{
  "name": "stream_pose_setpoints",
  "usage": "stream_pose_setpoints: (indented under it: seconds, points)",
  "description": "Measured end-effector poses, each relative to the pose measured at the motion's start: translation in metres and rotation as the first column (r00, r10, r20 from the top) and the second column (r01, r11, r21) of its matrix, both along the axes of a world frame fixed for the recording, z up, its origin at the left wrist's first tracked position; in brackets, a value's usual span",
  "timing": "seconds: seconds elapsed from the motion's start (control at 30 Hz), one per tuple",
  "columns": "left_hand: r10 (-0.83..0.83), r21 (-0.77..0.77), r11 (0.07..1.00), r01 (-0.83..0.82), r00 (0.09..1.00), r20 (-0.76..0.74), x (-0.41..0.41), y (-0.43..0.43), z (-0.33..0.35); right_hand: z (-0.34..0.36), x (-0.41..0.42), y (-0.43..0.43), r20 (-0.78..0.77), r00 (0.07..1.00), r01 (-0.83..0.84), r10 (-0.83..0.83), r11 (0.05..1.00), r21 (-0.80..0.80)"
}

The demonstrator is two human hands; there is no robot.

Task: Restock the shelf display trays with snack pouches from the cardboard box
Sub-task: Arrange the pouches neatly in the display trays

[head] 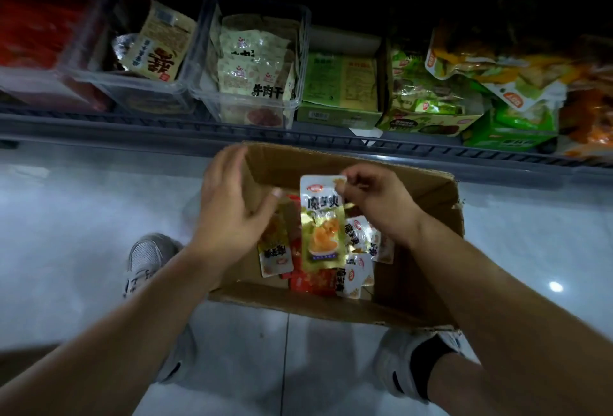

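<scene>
right hand [374,203] pinches gold pouch [320,223] (top edge) | left hand [232,206] spread wide at cardboard box [414,183] left wall

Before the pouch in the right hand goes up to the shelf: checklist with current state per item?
1. Grip: right hand pinches the gold pouch by its top corner only, and the pouch hangs upright. Ok.
2. Left hand free: open beside the pouch, holding nothing. Ok.
3. Pouch lifted free of the loose pouches in the cardboard box: its lower end overlaps them in view. Cannot tell.
4. Destination: no tray in view shows matching gold pouches. Cannot tell.
5. Room: left clear tray looks part-filled; middle clear tray is well stocked. Ok for the left one only.
</scene>
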State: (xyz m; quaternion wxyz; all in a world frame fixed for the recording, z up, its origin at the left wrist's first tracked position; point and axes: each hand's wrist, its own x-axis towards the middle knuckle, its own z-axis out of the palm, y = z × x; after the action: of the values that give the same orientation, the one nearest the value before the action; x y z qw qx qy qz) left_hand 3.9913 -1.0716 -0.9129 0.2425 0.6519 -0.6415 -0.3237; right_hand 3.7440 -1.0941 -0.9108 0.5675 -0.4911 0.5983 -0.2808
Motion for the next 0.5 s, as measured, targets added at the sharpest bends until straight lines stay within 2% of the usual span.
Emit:
stream_pose_setpoints:
  seconds: [0.03, 0.07, 0.13, 0.23, 0.27, 0.33, 0.4, 0.5]
  points:
    - [-0.064, 0.06, 0.996, 0.068, 0.996, -0.062, -0.005, 0.003, 0.009, 0.014, 0.008, -0.004, 0.081, 0.997, 0.017, -0.015, 1.0, -0.022]
    - [-0.098, 0.181, 0.974, 0.133, 0.977, -0.19, -0.01, 0.004, 0.017, 0.025, 0.015, -0.008, 0.145, 0.989, 0.038, -0.031, 0.998, -0.042]
    - [-0.034, 0.363, 0.906, 0.217, 0.893, -0.448, -0.017, 0.006, 0.018, 0.036, 0.027, -0.013, 0.216, 0.975, 0.071, -0.055, 0.995, -0.067]
    - [0.096, 0.354, 0.929, 0.106, 0.856, -0.508, -0.012, 0.007, 0.017, 0.027, 0.026, -0.012, 0.229, 0.97, 0.082, -0.077, 0.997, -0.014]
    - [0.138, 0.349, 0.935, 0.064, 0.841, -0.524, -0.008, 0.007, 0.017, 0.017, 0.021, -0.009, 0.15, 0.986, 0.074, -0.074, 0.997, 0.008]
    - [0.224, 0.362, 0.932, -0.012, 0.804, -0.551, 0.005, 0.006, 0.016, -0.016, 0.002, 0.0, -0.167, 0.986, 0.011, -0.004, 0.999, 0.042]
    - [0.297, 0.398, 0.915, -0.059, 0.767, -0.569, 0.016, 0.004, 0.013, -0.052, -0.016, 0.011, -0.428, 0.898, -0.057, 0.096, 0.993, 0.102]
    - [0.328, 0.428, 0.901, -0.074, 0.762, -0.558, 0.023, 0.001, 0.006, -0.102, -0.035, 0.026, -0.522, 0.846, 0.02, 0.11, 0.971, 0.238]
